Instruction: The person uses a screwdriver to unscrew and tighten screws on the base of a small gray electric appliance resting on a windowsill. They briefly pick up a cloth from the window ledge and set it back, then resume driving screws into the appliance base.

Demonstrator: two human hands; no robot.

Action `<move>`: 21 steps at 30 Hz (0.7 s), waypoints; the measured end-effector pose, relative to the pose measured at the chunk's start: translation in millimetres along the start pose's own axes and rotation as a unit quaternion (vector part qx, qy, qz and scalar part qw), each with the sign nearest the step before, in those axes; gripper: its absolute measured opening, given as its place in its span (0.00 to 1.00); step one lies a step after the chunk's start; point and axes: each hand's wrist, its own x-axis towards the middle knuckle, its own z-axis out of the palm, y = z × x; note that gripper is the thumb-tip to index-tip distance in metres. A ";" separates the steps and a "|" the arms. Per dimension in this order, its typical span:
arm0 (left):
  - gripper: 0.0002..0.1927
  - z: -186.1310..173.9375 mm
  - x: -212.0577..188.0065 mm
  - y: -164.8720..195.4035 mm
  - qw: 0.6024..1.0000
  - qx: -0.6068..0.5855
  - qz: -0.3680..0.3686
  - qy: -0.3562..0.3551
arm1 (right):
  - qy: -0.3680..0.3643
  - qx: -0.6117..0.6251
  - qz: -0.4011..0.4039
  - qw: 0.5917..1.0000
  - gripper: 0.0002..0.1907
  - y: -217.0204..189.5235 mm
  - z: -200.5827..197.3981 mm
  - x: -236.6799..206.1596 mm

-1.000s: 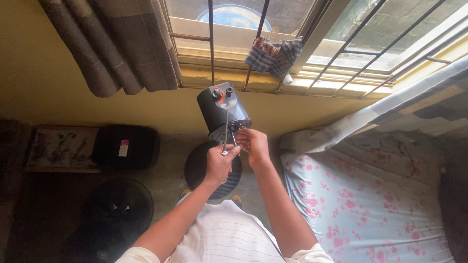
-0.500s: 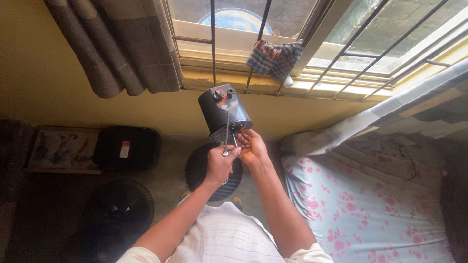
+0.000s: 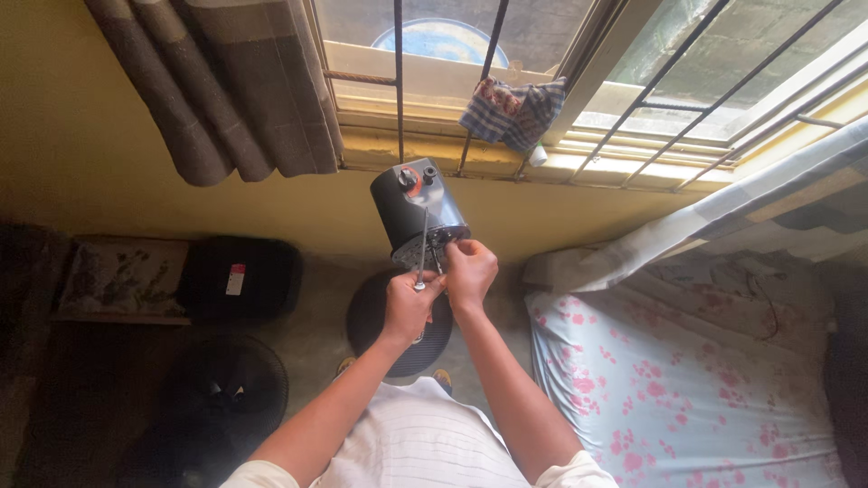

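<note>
Dark grey cylindrical fan motor housing [image 3: 418,210], red knob on top; left hand [image 3: 409,307] pinching thin metal rod [image 3: 422,248]; right hand [image 3: 470,269] gripping housing base.

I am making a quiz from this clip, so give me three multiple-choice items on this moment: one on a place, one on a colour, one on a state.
1. Where does the checked cloth lie?
A. on the window sill by the bars
B. on the bed
C. on the floor

2. What colour is the flower print on the bedsheet?
A. green
B. pink
C. black

3. How is the fan motor housing held?
A. it lies alone on the floor
B. one hand only touches it
C. both hands are at its lower end

Answers:
1. A, it hangs over the sill between the window bars.
2. B, pink flowers on pale blue cloth.
3. C, the left hand holds a thin metal tool to it while the right hand grips its lower end.
</note>
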 end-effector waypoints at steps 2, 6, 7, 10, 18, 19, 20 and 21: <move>0.11 -0.6 0.6 0.4 1.000 0.001 0.003 -0.004 | -0.007 -0.044 -0.050 0.998 0.14 -11.4 -4.9 -3.6; 0.10 -1.0 1.2 -0.2 1.000 -0.001 -0.001 -0.005 | -0.017 -0.054 -0.070 0.996 0.15 -21.1 -10.5 -5.6; 0.11 -0.8 0.7 -0.7 1.000 -0.003 -0.001 -0.005 | -0.015 -0.057 -0.076 0.995 0.15 -19.7 -10.5 -5.8; 0.11 0.7 0.8 -1.5 1.000 -0.011 0.006 -0.006 | -0.004 -0.070 -0.117 0.991 0.13 -8.5 -8.4 -0.3; 0.10 0.6 1.2 0.0 1.000 -0.027 0.008 -0.005 | -0.143 0.335 0.226 0.903 0.08 33.1 3.3 20.6; 0.10 0.5 2.0 0.0 1.000 -0.026 0.010 -0.003 | -0.154 0.346 0.255 0.890 0.07 35.6 3.2 22.8; 0.10 0.5 2.7 -0.2 1.000 -0.026 0.011 -0.001 | -0.164 0.355 0.284 0.875 0.07 37.7 3.2 24.3; 0.11 0.3 2.2 -0.9 1.000 -0.025 0.011 0.001 | -0.170 0.364 0.296 0.866 0.08 39.0 3.3 26.0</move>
